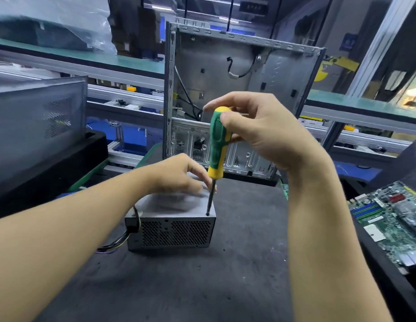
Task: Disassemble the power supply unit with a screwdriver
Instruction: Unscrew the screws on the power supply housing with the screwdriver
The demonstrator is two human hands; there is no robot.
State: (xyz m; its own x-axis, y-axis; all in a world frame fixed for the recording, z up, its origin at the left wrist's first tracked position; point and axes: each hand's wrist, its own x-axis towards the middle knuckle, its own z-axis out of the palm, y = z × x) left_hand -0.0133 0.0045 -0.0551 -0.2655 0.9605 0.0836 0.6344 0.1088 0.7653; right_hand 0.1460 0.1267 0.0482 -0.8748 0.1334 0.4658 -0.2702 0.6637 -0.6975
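The small grey metal power supply box [176, 231] with a holey mesh front sits in the middle of the dark table mat [237, 270]. Coloured wires [118, 242] come out of its left side. The right hand [267, 133] pinches the top of the green and yellow screwdriver [217, 140], which stands upright with its tip on the box's near right corner. The left hand [176, 175] rests on the box top, too blurry to tell its grip. Bare mat lies in front. An open metal computer case [237, 77] stands behind, and a green circuit board [393, 219] lies at the right.
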